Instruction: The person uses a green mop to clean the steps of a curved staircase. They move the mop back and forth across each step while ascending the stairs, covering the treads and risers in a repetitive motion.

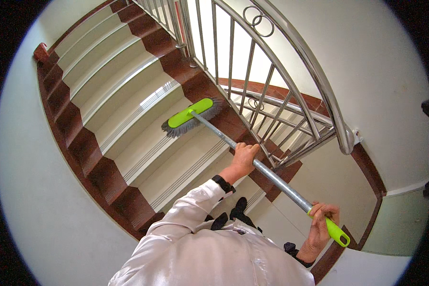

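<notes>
A broom with a lime-green head [186, 115] and grey bristles reaches across the staircase in front of me. Its bristles lie over a pale step, with the far end by the brown border on the railing side. My left hand [243, 157] grips the metal broom handle [277, 181] around its middle. Near the upper end, my right hand [321, 221] is wrapped around the lime-green grip [336, 232], whose end has a hanging hole. Both hands hold the one broom, slanting away from my body.
Pale stone stairs [128, 102] with grooved edges and brown side borders run to the upper left. A stainless steel railing [252, 57] flanks them on the right, with another flight beyond. A small red object [41, 53] sits by the left wall. My shoes [240, 205] are near the bottom steps.
</notes>
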Tool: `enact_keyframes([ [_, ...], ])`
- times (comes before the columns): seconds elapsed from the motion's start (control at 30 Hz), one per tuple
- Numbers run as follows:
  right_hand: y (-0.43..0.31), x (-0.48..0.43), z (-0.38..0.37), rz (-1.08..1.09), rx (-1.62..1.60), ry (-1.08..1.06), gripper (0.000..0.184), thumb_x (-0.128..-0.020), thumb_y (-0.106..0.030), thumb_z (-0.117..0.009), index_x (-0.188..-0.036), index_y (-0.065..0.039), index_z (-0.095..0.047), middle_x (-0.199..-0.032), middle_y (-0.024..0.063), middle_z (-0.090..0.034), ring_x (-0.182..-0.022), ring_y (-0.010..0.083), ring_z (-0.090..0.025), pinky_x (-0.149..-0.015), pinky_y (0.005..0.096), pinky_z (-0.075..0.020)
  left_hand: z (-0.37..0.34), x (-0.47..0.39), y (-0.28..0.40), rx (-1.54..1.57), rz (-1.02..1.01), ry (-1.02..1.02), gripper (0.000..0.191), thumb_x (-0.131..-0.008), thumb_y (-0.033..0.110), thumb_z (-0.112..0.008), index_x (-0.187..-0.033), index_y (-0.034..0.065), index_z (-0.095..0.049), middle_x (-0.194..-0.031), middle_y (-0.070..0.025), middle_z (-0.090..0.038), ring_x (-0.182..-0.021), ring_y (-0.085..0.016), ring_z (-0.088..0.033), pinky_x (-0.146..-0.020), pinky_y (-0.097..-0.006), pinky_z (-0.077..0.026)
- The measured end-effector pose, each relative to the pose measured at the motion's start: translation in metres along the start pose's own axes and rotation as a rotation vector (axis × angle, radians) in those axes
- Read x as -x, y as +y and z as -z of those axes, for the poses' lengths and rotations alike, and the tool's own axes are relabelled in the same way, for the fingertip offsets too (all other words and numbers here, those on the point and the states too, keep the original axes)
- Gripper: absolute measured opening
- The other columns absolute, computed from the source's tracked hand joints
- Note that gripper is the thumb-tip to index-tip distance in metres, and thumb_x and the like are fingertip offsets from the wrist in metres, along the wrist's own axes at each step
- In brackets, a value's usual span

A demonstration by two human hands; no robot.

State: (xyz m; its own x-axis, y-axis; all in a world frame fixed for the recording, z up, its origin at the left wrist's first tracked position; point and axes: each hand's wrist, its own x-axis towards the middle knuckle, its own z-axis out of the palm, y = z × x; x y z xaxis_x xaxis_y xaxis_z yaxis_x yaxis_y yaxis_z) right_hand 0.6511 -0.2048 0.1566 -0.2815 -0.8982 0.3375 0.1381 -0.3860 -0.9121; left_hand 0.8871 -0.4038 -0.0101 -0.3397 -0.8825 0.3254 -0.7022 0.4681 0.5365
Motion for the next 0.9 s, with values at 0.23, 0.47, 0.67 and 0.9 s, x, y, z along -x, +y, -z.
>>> enact_keyframes([
  [0.23, 0.053, -0.039, -0.01, -0.081, 0.087, 0.012, 0.015, -0.093, -0.013, -0.067, -0.1, -0.005, -0.057, -0.083, 0.0099, -0.063, -0.083, 0.0192, -0.061, -0.096, 0.0432, -0.0448, -0.03, -0.068, -0.04, -0.095, 0.032, 0.092, 0.054, -0.063, 0.005, -0.077, -0.112, 0.01, -0.056, -0.098, -0.0128, -0.059, -0.1, -0.038, -0.054, -0.089, -0.0465, -0.039],
  [0.47, 0.104, -0.086, 0.02, -0.165, 0.037, 0.059, 0.014, -0.096, -0.01, -0.063, -0.108, -0.004, -0.058, -0.094, 0.0094, -0.065, -0.114, 0.0302, -0.062, -0.103, 0.0425, -0.0427, -0.053, -0.114, -0.031, -0.152, 0.163, -0.09, 0.057, -0.067, 0.012, -0.08, -0.118, 0.0082, -0.054, -0.107, -0.0158, -0.057, -0.111, -0.035, -0.051, -0.105, -0.0541, -0.032],
  [0.67, 0.102, -0.138, 0.121, -0.159, -0.325, 0.222, 0.022, -0.095, -0.007, -0.06, -0.116, -0.004, -0.055, -0.083, 0.0055, -0.058, -0.1, 0.026, -0.061, -0.106, 0.0458, -0.0394, -0.088, -0.119, 0.021, 0.067, 0.005, -0.141, 0.072, -0.071, 0.012, -0.08, -0.133, 0.0067, -0.044, -0.127, -0.0191, -0.047, -0.131, -0.042, -0.039, -0.117, -0.0616, -0.02],
  [0.9, 0.133, -0.233, 0.127, -0.108, -0.504, 0.016, 0.02, -0.093, -0.003, -0.057, -0.113, -0.005, -0.055, -0.07, 0.0008, -0.041, -0.078, 0.0187, -0.049, -0.104, 0.046, -0.0406, -0.122, -0.166, -0.007, -0.115, -0.059, 0.106, 0.063, -0.083, 0.008, -0.065, -0.14, 0.0017, -0.039, -0.135, -0.0254, -0.043, -0.138, -0.049, -0.031, -0.117, -0.0626, -0.02],
])
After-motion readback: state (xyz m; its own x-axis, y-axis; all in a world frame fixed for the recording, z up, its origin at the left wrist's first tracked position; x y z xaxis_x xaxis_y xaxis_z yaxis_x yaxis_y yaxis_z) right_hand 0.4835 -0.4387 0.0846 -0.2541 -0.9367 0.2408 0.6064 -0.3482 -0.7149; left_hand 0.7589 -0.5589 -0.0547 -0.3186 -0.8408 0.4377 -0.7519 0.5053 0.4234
